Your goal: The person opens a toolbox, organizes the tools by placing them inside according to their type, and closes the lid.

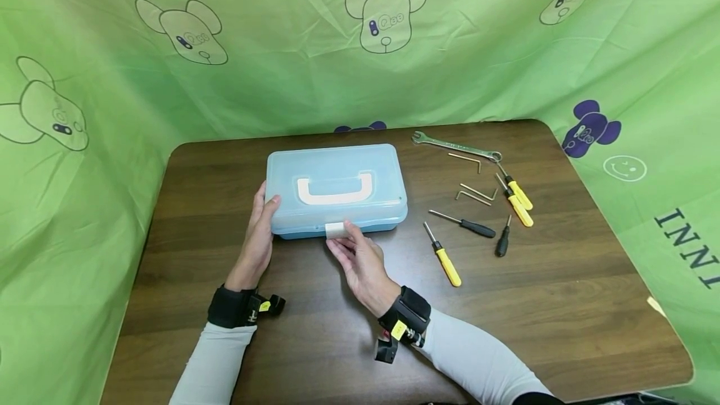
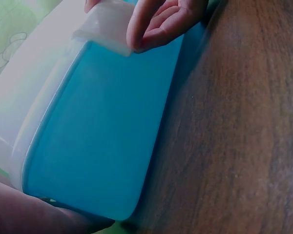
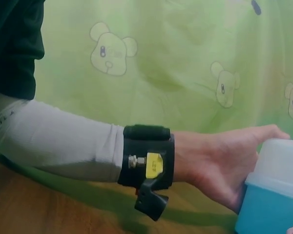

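Note:
A light blue toolbox (image 1: 337,164) with a translucent lid lies closed on the table, its white handle (image 1: 335,197) folded down on top. Against its left end rests my left hand (image 1: 255,245), fingers along the side and thumb over the lid's edge. The right wrist view also has this left hand (image 3: 219,163) pressed to the box end. At the front, my right hand (image 1: 365,267) pinches the white latch (image 1: 336,230) between thumb and fingers. In the left wrist view, the right hand's fingertips (image 2: 136,36) touch the lower edge of the latch (image 2: 105,27).
On the table's right side lie a combination wrench (image 1: 455,145), several hex keys (image 1: 477,191), yellow-handled screwdrivers (image 1: 447,264) and two black-handled screwdrivers (image 1: 477,227). A green printed cloth (image 1: 292,49) hangs behind the wooden table (image 1: 534,305).

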A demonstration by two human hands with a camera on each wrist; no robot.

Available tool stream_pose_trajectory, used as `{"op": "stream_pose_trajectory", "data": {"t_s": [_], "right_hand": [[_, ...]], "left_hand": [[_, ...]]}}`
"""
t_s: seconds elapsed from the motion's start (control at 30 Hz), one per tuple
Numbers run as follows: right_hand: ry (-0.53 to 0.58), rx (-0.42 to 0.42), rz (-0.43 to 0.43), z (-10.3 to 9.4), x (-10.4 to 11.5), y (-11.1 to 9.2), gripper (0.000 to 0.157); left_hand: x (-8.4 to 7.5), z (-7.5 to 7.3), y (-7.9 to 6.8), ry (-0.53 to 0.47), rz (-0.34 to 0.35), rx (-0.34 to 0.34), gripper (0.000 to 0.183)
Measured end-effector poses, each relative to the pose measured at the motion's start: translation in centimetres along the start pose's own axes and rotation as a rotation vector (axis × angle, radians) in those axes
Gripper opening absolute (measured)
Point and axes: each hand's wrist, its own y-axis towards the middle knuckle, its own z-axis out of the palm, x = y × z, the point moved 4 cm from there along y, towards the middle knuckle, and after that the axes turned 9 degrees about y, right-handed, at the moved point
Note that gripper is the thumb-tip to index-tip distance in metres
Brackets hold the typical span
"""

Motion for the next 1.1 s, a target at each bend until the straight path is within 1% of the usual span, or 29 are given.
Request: {"op": "stream_pose_trajectory", "data": {"t_s": [0.27, 0.53, 0.87, 1.1], "right_hand": [[-0.018, 0.007, 0.047, -0.2, 0.1, -0.6, 0.044], [-0.029, 0.014, 0.04, -0.1, 0.1, -0.8, 0.041], [-0.066, 0.005, 0.081, -0.5, 0.3, -1.3, 0.048], [-0.076, 0.038, 0.081, -0.3, 0.6, -1.9, 0.045]], "left_hand": [[0.2, -0.1, -0.1, 0.007, -0.002, 0.0, 0.069], [0.1, 0.1, -0.2, 0.015, -0.003, -0.002, 0.069], [0.1, 0.3, -0.5, 0.03, -0.001, -0.002, 0.07], [0.1, 0.2, -0.4, 0.025, 0.01, 0.001, 0.069]]}}
